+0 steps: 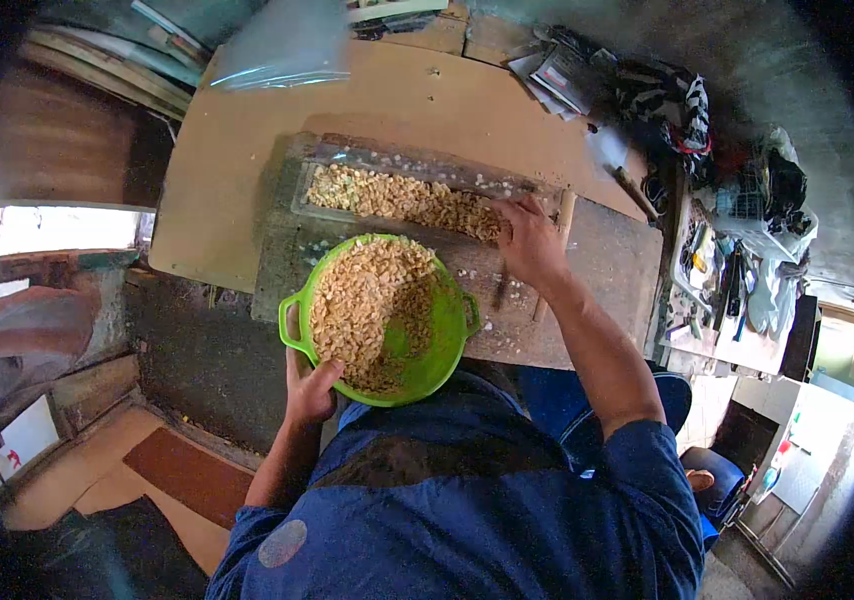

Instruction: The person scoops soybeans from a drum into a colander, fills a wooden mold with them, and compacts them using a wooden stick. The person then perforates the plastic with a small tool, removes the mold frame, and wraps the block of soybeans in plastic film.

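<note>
A lime-green two-handled plastic bowl [452, 345] is tilted in front of my body, with my left hand [309, 385] gripping its left side near the handle. Clumpy pale-brown puffed-grain mixture [362, 300] fills the left part of the bowl, and bare green shows at the right. Beyond it lies a long wooden trough mold [302, 190] with more of the mixture [397, 197] spread along it. My right hand [530, 240] rests at the trough's right end, fingers bent and slightly apart, touching the mixture there. The fingertips are partly hidden.
Scattered crumbs lie on the worn wooden board [607, 270] around the trough. A clear plastic sheet [287, 50] covers the table's far left. Papers [557, 80] and bags [687, 110] crowd the far right; a wire basket [747, 205] and tools hang beyond.
</note>
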Demonstrator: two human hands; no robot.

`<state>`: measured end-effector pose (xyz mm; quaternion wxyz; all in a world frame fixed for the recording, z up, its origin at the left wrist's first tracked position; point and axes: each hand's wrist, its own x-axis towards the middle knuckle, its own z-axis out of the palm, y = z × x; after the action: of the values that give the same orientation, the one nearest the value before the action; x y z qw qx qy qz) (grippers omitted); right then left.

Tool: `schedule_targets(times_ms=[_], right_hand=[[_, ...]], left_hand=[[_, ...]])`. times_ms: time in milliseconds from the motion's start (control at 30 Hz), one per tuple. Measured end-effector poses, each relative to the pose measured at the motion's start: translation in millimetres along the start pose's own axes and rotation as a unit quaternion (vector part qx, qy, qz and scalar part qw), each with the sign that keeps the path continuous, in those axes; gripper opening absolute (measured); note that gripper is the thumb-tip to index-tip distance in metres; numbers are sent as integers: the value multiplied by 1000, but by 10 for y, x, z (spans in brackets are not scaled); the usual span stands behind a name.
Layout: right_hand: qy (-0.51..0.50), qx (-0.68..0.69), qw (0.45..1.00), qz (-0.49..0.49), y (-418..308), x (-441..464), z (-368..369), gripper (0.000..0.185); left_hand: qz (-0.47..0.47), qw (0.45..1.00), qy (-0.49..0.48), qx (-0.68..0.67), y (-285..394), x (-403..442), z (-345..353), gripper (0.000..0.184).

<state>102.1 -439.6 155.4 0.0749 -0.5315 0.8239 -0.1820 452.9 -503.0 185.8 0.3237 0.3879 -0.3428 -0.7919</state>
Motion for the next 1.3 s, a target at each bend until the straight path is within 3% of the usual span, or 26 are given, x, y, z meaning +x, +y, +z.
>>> schedule_targets(times_ms=[100, 167, 300, 367, 500, 567, 633, 700, 733, 800, 900, 1133, 1200, 1300], right_hand=[[21, 42, 999, -20, -181, 68, -78, 25], [23, 160, 986, 35, -387, 141, -278, 21], [74, 87, 993, -11, -260, 171, -85, 23], [50, 40, 995, -76, -149, 138, 31, 22], [31, 49, 998, -19, -460, 52, -96, 22], [12, 130, 987, -96, -711, -88, -74, 21], [12, 114, 970, -213, -881, -231, 42, 24], [-240, 46, 964, -103, -1193, -353, 9, 27], [-236, 48, 966, -100, -1270, -369, 47, 27], [-402, 10, 912, -84, -1354, -406, 131, 34], [-380, 17, 914, -143, -1287, -530, 311, 37], [-383, 55, 912, -138, -1261, -518, 183, 33], [-425, -28, 881, -206, -1220, -510, 213, 29], [-407, 55, 904, -123, -1219, -447, 195, 25]], left_hand=[[-11, 1000, 17, 4, 23, -22, -5, 103], [-60, 997, 43, 15, 79, -41, 30, 103], [-37, 999, 32, -11, 49, -26, 29, 103], [2, 1000, -27, 1, 62, 13, 0, 103], [-37, 998, 48, 24, 122, -33, 99, 104], [-18, 998, 31, 45, 86, -17, 60, 103], [-17, 998, 19, 59, 15, -1, -3, 103], [-33, 998, 31, 35, 118, -8, 122, 102], [-33, 998, 27, 38, 109, 11, 115, 102], [-37, 999, 26, 28, 84, 20, 62, 102], [-33, 997, 26, 61, 141, 22, 144, 101], [-56, 998, 14, 34, 136, 43, 78, 100], [-29, 996, -2, 83, 90, 70, 36, 100], [-50, 997, 7, 51, 100, 67, 71, 99]])
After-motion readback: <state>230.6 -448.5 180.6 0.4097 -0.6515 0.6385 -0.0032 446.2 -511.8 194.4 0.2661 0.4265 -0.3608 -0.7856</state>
